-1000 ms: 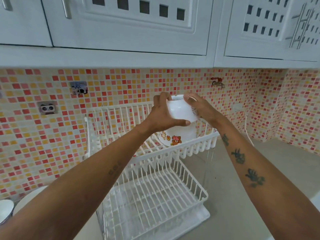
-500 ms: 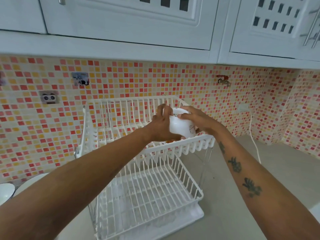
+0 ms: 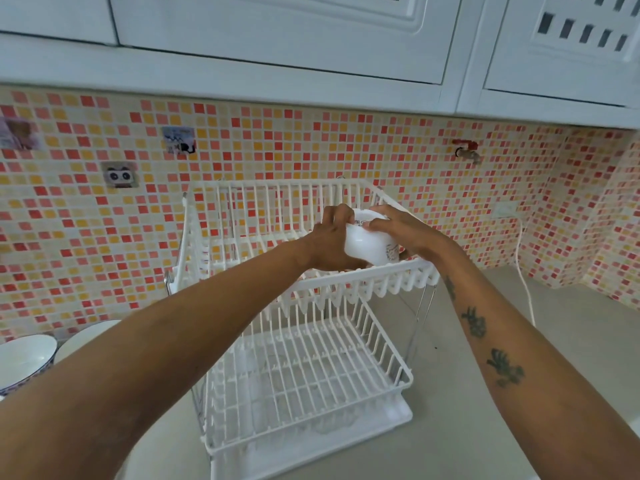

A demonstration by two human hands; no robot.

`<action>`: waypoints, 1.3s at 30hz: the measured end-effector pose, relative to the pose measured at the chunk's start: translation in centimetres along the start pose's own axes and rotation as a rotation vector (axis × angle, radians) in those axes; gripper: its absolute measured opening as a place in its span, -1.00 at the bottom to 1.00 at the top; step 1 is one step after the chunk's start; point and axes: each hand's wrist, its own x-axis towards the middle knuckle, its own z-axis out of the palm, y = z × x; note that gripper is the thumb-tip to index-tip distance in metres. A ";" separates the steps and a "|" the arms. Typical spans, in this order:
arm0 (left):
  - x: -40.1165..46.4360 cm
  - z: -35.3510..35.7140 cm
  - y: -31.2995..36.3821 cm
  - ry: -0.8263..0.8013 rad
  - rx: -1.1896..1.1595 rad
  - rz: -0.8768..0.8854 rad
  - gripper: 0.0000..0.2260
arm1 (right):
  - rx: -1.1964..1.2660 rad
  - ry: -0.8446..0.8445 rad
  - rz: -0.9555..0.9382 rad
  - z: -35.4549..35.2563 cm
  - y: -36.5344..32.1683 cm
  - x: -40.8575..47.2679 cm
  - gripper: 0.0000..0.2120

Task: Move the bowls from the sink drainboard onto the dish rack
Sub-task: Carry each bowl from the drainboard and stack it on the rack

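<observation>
A white bowl (image 3: 367, 242) is turned upside down in the top tier of the white two-tier dish rack (image 3: 388, 284), near its front right corner. My left hand (image 3: 332, 242) grips the bowl's left side and my right hand (image 3: 403, 230) grips its right side and base. Whether the bowl rests on the rack wires is hidden by my hands. Two more bowls sit at the far left: one with a blue patterned outside (image 3: 24, 358) and a white one (image 3: 86, 336) behind my left arm.
The rack's lower tier (image 3: 304, 379) holds nothing and stands on a white drip tray (image 3: 398, 415). A white cable (image 3: 524, 289) hangs down the tiled wall at the right. A red-handled tap (image 3: 467, 150) sticks out of the wall. Cabinets hang overhead.
Both hands have lowered the bowl from above the rack down into the top tier. The view has tilted downward, and the decorated bowl seen earlier in the top tier is now hidden behind my hands.
</observation>
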 end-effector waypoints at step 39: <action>-45.0 -7.9 -35.1 0.334 -1.045 -1.376 -0.48 | 0.205 -0.525 0.315 50.3 -14.3 1.9 -0.56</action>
